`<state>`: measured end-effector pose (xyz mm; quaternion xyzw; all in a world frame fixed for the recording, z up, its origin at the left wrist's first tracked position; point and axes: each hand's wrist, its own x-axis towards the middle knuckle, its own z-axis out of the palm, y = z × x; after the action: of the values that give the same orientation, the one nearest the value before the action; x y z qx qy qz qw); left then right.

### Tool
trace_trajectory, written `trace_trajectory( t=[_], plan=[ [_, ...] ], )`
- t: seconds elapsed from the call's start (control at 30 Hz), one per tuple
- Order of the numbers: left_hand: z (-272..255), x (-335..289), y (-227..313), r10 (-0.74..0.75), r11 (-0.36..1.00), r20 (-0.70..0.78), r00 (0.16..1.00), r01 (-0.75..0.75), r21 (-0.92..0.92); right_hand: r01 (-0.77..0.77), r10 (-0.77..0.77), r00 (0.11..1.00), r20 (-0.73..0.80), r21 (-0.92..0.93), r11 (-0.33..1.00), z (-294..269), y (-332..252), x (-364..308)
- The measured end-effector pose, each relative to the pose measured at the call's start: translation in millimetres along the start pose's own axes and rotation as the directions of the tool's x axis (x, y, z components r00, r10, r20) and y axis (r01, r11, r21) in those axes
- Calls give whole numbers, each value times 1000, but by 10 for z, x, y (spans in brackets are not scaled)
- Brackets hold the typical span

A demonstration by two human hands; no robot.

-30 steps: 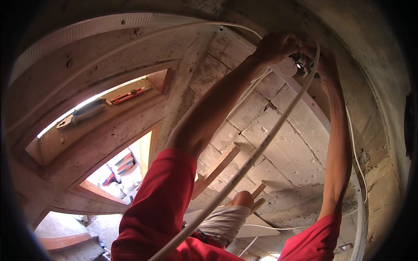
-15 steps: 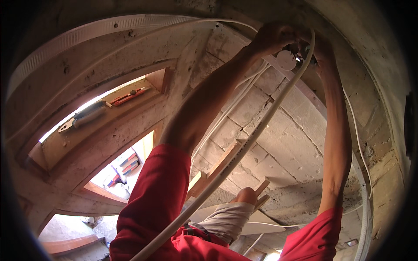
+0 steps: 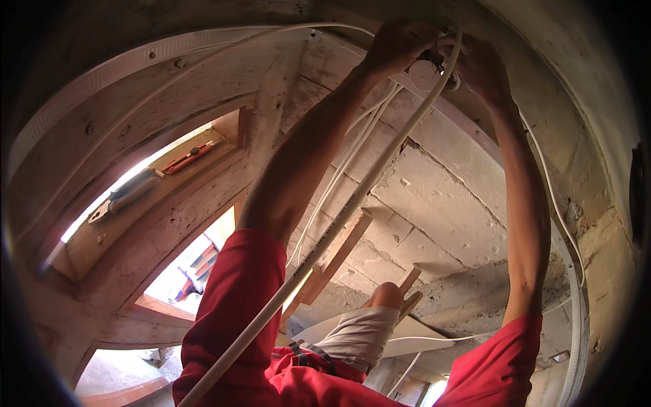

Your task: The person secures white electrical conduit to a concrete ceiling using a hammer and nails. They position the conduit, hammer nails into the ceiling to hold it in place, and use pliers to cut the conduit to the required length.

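Both my arms reach up overhead to a white round fixture (image 3: 424, 74) on the wall, with dark thin wires showing beside it. My left hand (image 3: 405, 46) is closed just above the fixture, its fingertips meeting those of my right hand. To the right, my right hand (image 3: 480, 66) has its fingers bent in a pinch. What either hand pinches is too small and shadowed to name. A thick white cable (image 3: 339, 227) rises from the lower edge, crosses over my left sleeve and passes in front of the right fingertips; whether they grip it cannot be told.
Thin white cables (image 3: 363, 149) hang below the fixture along the block wall (image 3: 441, 190). A ribbed white strip (image 3: 102, 85) curves along the left. Pliers (image 3: 129, 190) and orange-handled tools (image 3: 188, 157) lie on a window ledge. Wooden boards (image 3: 336, 261) stand near my knee.
The view has shifted a little, so my hands and the fixture sit slightly farther left and higher. Both hands stay closed beside the fixture; the fingers have moved slightly.
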<state>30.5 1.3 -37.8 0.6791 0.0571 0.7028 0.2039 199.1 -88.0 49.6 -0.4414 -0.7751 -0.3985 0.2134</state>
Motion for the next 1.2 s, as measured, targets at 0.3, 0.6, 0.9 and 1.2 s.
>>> trace_trajectory(
  t=[0.3, 0.6, 0.9, 1.2],
  plan=[
    [-49, -25, 106, 47, 974, -34, 998, -39, 221, 68, -74, 991, -114, -55, 996, 5, -17, -47],
    [-67, 54, 188, 177, 855, 81, 981, -194, 481, 281, -286, 920, -267, -59, 958, 26, -21, -135],
    [-60, 69, 202, 138, 887, 108, 985, -171, 429, 334, -313, 905, -288, 29, 942, 23, 152, -184],
    [-142, 127, 277, 119, 848, 164, 979, -187, 496, 316, -332, 908, -254, -102, 943, -147, -89, -171]
  ],
)
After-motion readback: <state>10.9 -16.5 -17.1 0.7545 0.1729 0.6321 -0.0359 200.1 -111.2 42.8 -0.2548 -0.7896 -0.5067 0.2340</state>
